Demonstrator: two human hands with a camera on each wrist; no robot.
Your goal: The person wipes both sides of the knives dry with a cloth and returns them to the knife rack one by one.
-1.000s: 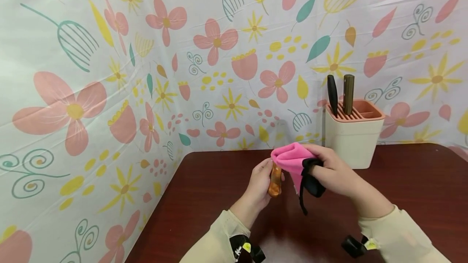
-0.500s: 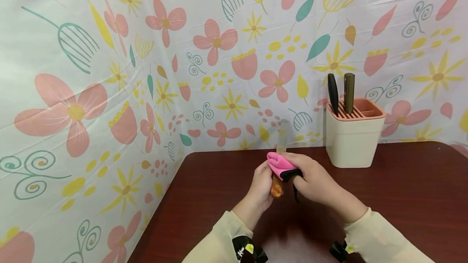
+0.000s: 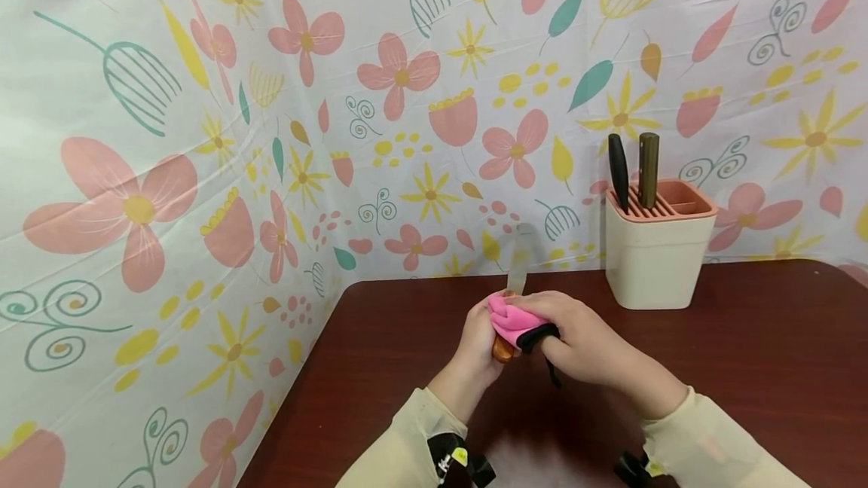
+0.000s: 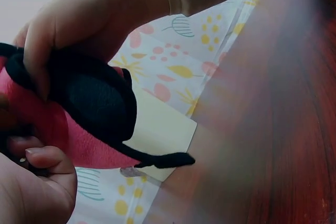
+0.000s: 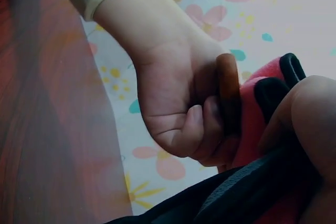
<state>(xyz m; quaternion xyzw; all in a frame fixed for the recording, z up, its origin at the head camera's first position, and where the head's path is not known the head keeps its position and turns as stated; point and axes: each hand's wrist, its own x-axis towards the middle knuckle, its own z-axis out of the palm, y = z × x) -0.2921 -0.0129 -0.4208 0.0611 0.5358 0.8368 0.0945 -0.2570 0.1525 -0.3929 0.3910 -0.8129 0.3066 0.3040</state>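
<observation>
My left hand [image 3: 475, 341] grips a knife by its orange-brown handle [image 3: 502, 350]. Its pale, shiny blade [image 3: 518, 266] points up and away from me. With my right hand [image 3: 583, 337] I hold a pink cloth [image 3: 511, 322] edged in black against the upper handle, partly covering it. In the left wrist view a black padded part [image 4: 100, 98] and a thin black strap [image 4: 176, 160] hang from the cloth. The right wrist view shows the curled left fingers [image 5: 194, 129] around the handle, its butt end sticking out.
A cream knife holder [image 3: 654, 262] with a salmon slotted top stands at the back right. Two knives, one with a black handle [image 3: 618, 172] and one with an olive-brown handle [image 3: 648, 170], stand in it. Floral sheeting [image 3: 420, 134] borders the dark red table [image 3: 380, 367] behind and at left.
My right hand has brought the pink cloth down and left onto the knife's handle, its loose folds now bunched. The blade has come into view above the hands. My left hand stays nearly in place.
</observation>
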